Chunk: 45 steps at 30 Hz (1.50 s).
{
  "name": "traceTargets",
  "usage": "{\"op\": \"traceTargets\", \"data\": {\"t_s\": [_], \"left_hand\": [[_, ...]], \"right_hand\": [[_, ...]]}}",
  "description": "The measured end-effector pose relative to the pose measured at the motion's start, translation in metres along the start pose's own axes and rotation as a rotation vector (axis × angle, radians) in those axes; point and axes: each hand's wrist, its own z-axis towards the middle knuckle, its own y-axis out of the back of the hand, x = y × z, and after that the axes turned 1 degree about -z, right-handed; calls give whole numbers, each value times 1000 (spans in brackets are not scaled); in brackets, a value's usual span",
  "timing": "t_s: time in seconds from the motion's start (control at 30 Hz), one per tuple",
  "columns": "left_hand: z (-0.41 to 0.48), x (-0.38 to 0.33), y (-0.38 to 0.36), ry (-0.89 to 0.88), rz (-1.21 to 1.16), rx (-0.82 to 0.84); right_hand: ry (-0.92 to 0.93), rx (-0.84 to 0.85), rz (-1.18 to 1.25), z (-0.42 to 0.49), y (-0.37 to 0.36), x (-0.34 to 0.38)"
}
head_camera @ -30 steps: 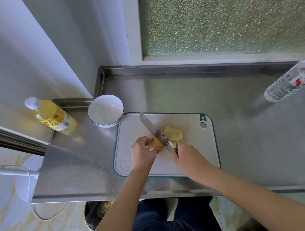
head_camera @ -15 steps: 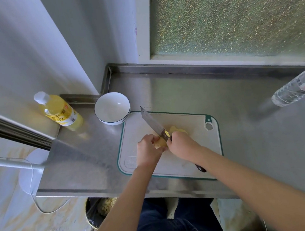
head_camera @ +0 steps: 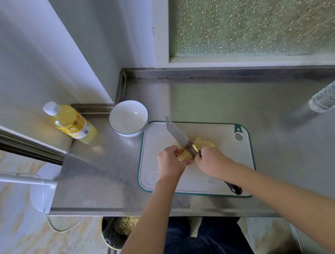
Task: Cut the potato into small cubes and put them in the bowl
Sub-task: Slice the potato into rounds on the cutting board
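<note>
On the white, green-edged cutting board (head_camera: pixel 227 152) lies a peeled yellow potato, partly sliced. My left hand (head_camera: pixel 170 163) holds the uncut part of the potato (head_camera: pixel 185 156) at its left end. Cut potato slices (head_camera: pixel 204 143) lie just right of the blade. My right hand (head_camera: pixel 211 162) grips the knife (head_camera: pixel 178 136) where blade meets handle; the black handle end sticks out under my wrist. The blade rests on the potato and points away to the left. An empty white bowl (head_camera: pixel 128 117) stands off the board's far-left corner.
A yellow bottle (head_camera: pixel 71 121) stands left of the bowl by the wall. A clear water bottle (head_camera: pixel 329 95) is at the right edge. The steel counter (head_camera: pixel 200 96) ends at a raised back rim under the window. Below its front edge stands a bin (head_camera: pixel 118 233) with peelings.
My right hand has slid forward along the knife toward the potato, so the handle end now shows behind my wrist. My left hand stays on the potato.
</note>
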Motion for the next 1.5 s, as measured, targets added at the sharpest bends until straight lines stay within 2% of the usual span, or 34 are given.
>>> {"op": "traceTargets", "data": {"t_s": [0.3,0.97,1.5], "left_hand": [[3,-2,4,51,-39,39],[4,-3,6,86,-39,64],[-3,4,2,66,-56,1]], "right_hand": [[-37,96,-76,-30,19,-12],[76,72,96,20,-23,-26],[141,16,133,27,-31,-41]]}}
